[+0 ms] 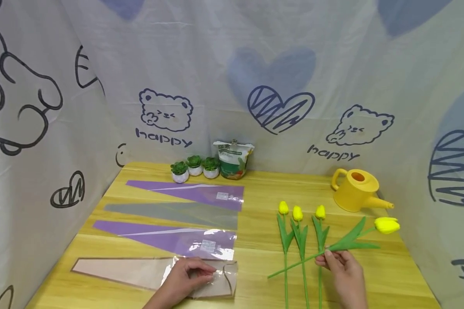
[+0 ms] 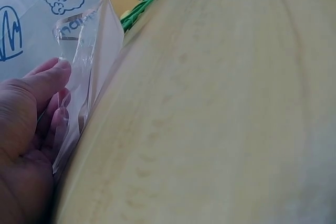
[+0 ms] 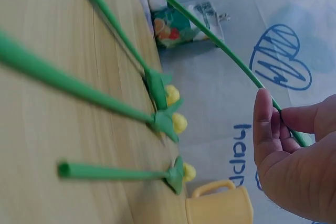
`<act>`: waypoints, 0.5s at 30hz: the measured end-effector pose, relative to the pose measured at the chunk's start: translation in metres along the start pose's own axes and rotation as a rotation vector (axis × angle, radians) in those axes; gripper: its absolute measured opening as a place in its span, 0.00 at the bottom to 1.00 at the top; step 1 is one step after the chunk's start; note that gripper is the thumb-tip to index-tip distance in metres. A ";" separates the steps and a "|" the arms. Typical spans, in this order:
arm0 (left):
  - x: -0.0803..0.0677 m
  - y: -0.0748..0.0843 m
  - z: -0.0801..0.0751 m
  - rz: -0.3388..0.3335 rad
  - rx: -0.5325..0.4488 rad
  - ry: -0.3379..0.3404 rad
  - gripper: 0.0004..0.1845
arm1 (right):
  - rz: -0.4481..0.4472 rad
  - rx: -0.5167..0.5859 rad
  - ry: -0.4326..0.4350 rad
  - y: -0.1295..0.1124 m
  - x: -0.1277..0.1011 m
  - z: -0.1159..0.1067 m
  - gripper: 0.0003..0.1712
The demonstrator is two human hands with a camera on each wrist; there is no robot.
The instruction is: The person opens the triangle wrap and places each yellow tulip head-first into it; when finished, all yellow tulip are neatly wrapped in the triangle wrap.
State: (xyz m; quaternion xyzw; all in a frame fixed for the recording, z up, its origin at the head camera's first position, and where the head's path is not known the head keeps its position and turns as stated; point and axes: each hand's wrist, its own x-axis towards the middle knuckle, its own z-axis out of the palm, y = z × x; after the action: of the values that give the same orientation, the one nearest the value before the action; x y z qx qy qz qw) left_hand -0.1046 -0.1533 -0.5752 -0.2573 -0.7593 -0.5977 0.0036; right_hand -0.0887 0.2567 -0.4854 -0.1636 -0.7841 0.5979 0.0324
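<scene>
Near the front of the table lies a pale pink flower sleeve [image 1: 127, 269] with a brown border and clear film. My left hand [image 1: 187, 277] pinches the clear film near its wide right end, lifting it a little, as the left wrist view shows. My right hand [image 1: 344, 272] holds an artificial yellow tulip [image 1: 349, 238] by its green stem, between thumb and fingers. Its bloom points right and its stem end points left, above the table. Beneath it, a left tulip [image 1: 283, 207], a middle tulip [image 1: 297, 213] and a right tulip [image 1: 320, 212] lie side by side.
Behind the pink sleeve lie a purple sleeve [image 1: 151, 231], a grey sleeve [image 1: 154, 211] and another purple sleeve [image 1: 170, 191]. Small potted succulents [image 1: 194, 165] and a clipped green-and-white bag [image 1: 232, 161] stand at the back. A yellow watering can [image 1: 349, 193] stands back right.
</scene>
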 end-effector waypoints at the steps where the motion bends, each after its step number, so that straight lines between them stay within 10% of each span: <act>1: 0.000 0.000 0.000 0.001 0.007 0.001 0.09 | -0.014 0.019 -0.001 0.000 -0.002 0.002 0.19; 15: 0.006 0.004 0.002 -0.065 0.047 0.045 0.08 | -0.065 0.244 -0.045 -0.003 -0.023 0.040 0.19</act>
State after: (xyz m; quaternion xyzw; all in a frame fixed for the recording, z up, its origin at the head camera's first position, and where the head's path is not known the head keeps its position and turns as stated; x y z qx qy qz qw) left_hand -0.1075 -0.1488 -0.5707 -0.2189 -0.7806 -0.5854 0.0074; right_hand -0.0776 0.2120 -0.4911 -0.1195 -0.7111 0.6908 0.0539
